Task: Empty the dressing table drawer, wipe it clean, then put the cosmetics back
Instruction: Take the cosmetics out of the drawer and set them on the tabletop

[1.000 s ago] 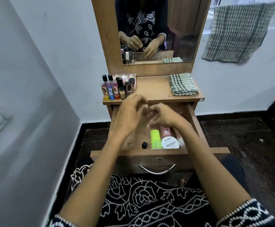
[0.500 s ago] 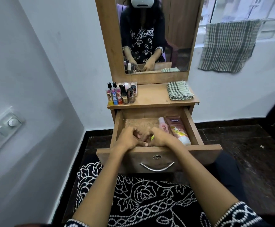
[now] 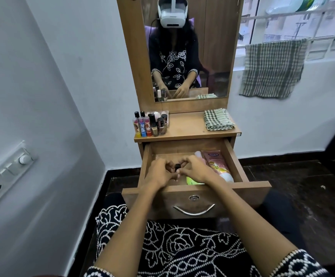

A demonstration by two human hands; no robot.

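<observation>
Both forearms reach forward from 6 o'clock and meet over the open drawer [image 3: 236, 162], wrists nearly level and knuckles up. The left hand [image 3: 159, 173] has its fingers curled inward toward the right hand [image 3: 194, 169], whose fingers curl back to meet it, and together they pinch a small black cap [image 3: 177, 166] between the fingertips at the middle of the drawer; whether a bottle hangs under that cap cannot be told. Just at 5 o'clock of the hands, a lime-green bottle [image 3: 192, 180] lies under the right wrist against the drawer's front wall. At 3 o'clock of the hands a pink tube [image 3: 216, 162] lies lengthwise along the drawer's right side, beside a pale pink bottle [image 3: 199, 154]. On the desk [image 3: 186, 126] above, at 11 o'clock, a cluster of nail polish bottles [image 3: 152, 123] stands upright, and at 1 o'clock a folded checked cloth [image 3: 217, 121] lies flat.
</observation>
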